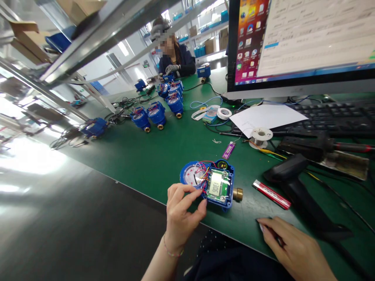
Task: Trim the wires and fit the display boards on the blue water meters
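A blue water meter point(230, 191) with a brass fitting lies in front of me on the green table. Its housing is uncovered, showing a circuit board with a lit display, and thin coloured wires run across to the round dial point(189, 174). My left hand point(183, 208) is at the housing's near left corner, thumb and forefinger bent around the edge by the wires; the exact contact is partly hidden. To the right, low over the table edge, my right hand point(293, 244) is closed around a thin dark tool, mostly hidden, its tip poking out past the fingers.
A red-and-white lighter-shaped item point(272, 194) and a black barcode scanner point(304, 199) lie right of the meter. Beyond are a purple stick point(229, 150), solder spool point(261, 136), paper point(272, 117), keyboard point(336, 115) and monitor point(301, 91). Several blue meters point(156, 114) stand farther off, near a gloved co-worker point(186, 64).
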The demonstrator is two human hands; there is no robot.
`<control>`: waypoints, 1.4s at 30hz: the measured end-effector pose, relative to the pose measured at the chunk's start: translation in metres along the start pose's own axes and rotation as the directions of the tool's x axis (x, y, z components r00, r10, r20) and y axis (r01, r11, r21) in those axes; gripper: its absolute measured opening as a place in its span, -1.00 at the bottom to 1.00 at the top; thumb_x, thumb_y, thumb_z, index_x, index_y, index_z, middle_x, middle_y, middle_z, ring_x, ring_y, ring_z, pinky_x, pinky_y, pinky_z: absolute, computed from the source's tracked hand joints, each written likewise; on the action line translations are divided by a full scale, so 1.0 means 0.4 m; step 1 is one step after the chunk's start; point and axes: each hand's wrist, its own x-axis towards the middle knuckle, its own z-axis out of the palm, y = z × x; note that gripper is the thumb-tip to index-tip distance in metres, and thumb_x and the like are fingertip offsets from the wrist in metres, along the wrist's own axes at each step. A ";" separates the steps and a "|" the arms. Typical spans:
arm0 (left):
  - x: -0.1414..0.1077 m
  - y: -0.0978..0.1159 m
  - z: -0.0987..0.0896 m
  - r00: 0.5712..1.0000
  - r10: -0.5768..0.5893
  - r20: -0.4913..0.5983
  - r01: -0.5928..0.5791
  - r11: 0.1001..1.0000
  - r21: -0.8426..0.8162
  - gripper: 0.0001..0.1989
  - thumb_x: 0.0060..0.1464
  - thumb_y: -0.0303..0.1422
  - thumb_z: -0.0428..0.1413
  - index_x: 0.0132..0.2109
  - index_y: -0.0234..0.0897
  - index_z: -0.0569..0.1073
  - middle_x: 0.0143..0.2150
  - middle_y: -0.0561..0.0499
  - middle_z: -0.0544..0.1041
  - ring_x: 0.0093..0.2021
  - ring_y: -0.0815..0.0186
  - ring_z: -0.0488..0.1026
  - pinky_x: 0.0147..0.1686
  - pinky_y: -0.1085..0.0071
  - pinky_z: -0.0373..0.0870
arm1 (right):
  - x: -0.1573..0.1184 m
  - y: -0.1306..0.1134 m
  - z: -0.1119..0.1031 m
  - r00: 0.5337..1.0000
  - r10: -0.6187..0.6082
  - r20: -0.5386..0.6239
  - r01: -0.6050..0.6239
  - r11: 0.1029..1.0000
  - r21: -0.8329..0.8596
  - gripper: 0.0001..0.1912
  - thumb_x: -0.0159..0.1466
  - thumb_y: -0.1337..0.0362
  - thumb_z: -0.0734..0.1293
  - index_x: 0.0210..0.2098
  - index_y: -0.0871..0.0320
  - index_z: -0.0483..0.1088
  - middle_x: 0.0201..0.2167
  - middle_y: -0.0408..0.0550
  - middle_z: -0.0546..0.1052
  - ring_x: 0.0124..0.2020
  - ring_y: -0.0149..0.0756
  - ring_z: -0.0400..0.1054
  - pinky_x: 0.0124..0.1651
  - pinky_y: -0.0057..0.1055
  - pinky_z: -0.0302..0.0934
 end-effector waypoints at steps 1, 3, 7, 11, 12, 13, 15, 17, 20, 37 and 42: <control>0.000 0.004 0.001 1.000 0.001 -0.014 -0.001 1.000 0.012 -0.82 -0.02 -0.53 0.19 -0.21 -0.30 0.48 -0.32 -0.03 0.45 -0.27 0.25 0.34 -0.26 0.26 0.31 | -0.001 0.000 0.001 1.000 0.002 -0.001 -0.002 1.000 0.003 -0.73 0.41 0.20 0.10 -0.24 0.14 0.37 -0.44 -0.16 0.47 -0.46 -0.41 0.41 -0.38 -0.46 0.24; 0.001 0.013 0.003 0.999 0.008 -0.048 -0.006 0.999 0.040 -0.83 -0.03 -0.56 0.18 -0.24 -0.30 0.49 -0.35 -0.01 0.45 -0.29 0.26 0.34 -0.25 0.25 0.30 | -0.003 -0.001 0.001 1.000 0.007 -0.001 -0.007 1.000 0.007 -0.74 0.42 0.20 0.10 -0.23 0.14 0.37 -0.42 -0.16 0.47 -0.45 -0.41 0.41 -0.36 -0.45 0.24; 0.003 0.027 0.008 0.994 0.052 -0.100 -0.043 0.995 0.090 -0.85 -0.05 -0.59 0.18 -0.29 -0.30 0.48 -0.39 0.00 0.46 -0.31 0.28 0.33 -0.24 0.24 0.29 | 0.000 -0.006 -0.003 1.000 0.021 -0.005 -0.021 1.000 0.015 -0.74 0.41 0.20 0.10 -0.24 0.14 0.37 -0.42 -0.15 0.46 -0.46 -0.41 0.40 -0.38 -0.45 0.23; 0.007 0.031 0.006 0.986 0.113 -0.121 -0.096 0.986 0.139 -0.86 -0.06 -0.61 0.18 -0.32 -0.32 0.47 -0.41 0.00 0.46 -0.33 0.29 0.33 -0.22 0.23 0.29 | 0.007 -0.010 -0.007 0.998 0.067 0.020 -0.068 0.996 0.064 -0.73 0.42 0.17 0.09 -0.24 0.12 0.36 -0.45 -0.19 0.44 -0.56 -0.47 0.33 -0.47 -0.49 0.22; 0.007 0.031 0.004 0.984 0.127 -0.127 -0.107 0.983 0.150 -0.86 -0.06 -0.61 0.18 -0.33 -0.32 0.47 -0.42 0.01 0.46 -0.33 0.30 0.34 -0.21 0.22 0.29 | 0.008 -0.010 -0.006 0.997 0.072 0.032 -0.074 0.995 0.063 -0.73 0.42 0.16 0.09 -0.23 0.11 0.36 -0.45 -0.19 0.44 -0.56 -0.47 0.33 -0.47 -0.49 0.22; 0.008 0.029 0.003 0.982 0.138 -0.131 -0.117 0.980 0.159 -0.86 -0.06 -0.61 0.18 -0.33 -0.32 0.47 -0.42 0.01 0.46 -0.34 0.31 0.34 -0.20 0.22 0.29 | 0.007 -0.009 -0.004 0.997 0.071 0.037 -0.073 0.996 0.052 -0.72 0.42 0.16 0.09 -0.23 0.11 0.36 -0.44 -0.19 0.44 -0.54 -0.46 0.34 -0.45 -0.49 0.23; 0.009 0.025 0.001 0.981 0.148 -0.129 -0.126 0.978 0.165 -0.85 -0.05 -0.61 0.18 -0.33 -0.30 0.46 -0.42 0.03 0.46 -0.34 0.32 0.35 -0.17 0.21 0.30 | 0.003 -0.006 0.001 0.998 0.053 0.033 -0.054 0.998 0.011 -0.73 0.42 0.17 0.09 -0.23 0.12 0.36 -0.42 -0.16 0.45 -0.47 -0.41 0.38 -0.38 -0.45 0.23; 0.009 0.019 0.000 0.984 0.135 -0.116 -0.118 0.982 0.145 -0.86 -0.04 -0.59 0.18 -0.33 -0.29 0.46 -0.42 0.04 0.46 -0.34 0.33 0.36 -0.14 0.20 0.30 | -0.003 -0.004 0.006 0.999 0.030 0.022 -0.030 0.999 -0.029 -0.72 0.42 0.19 0.09 -0.23 0.14 0.37 -0.41 -0.14 0.45 -0.42 -0.37 0.40 -0.33 -0.42 0.23; 0.008 0.011 0.002 0.990 0.106 -0.094 -0.097 0.991 0.093 -0.88 -0.01 -0.56 0.16 -0.31 -0.27 0.45 -0.39 0.04 0.47 -0.32 0.33 0.38 -0.12 0.19 0.32 | -0.008 -0.003 0.009 1.000 0.006 0.013 -0.005 0.997 -0.072 -0.71 0.42 0.20 0.08 -0.22 0.16 0.38 -0.39 -0.13 0.46 -0.41 -0.36 0.40 -0.28 -0.40 0.21; -0.011 -0.020 0.015 0.991 0.109 -0.077 -0.121 0.976 -0.182 -0.82 -0.03 -0.59 0.21 -0.30 -0.25 0.45 -0.33 0.03 0.49 -0.30 0.34 0.41 -0.12 0.19 0.36 | 0.003 -0.016 -0.002 1.000 -0.017 -0.009 0.015 0.991 -0.134 -0.69 0.41 0.23 0.10 -0.25 0.19 0.42 -0.41 -0.10 0.48 -0.44 -0.35 0.41 -0.34 -0.41 0.22; -0.012 -0.030 0.017 0.993 0.082 -0.080 -0.100 0.966 -0.239 -0.84 -0.01 -0.58 0.20 -0.30 -0.23 0.46 -0.33 0.03 0.48 -0.27 0.32 0.39 -0.14 0.22 0.36 | 0.001 -0.014 -0.002 1.000 -0.010 0.007 0.011 0.991 -0.134 -0.70 0.41 0.22 0.11 -0.25 0.19 0.42 -0.40 -0.10 0.48 -0.43 -0.35 0.41 -0.34 -0.41 0.22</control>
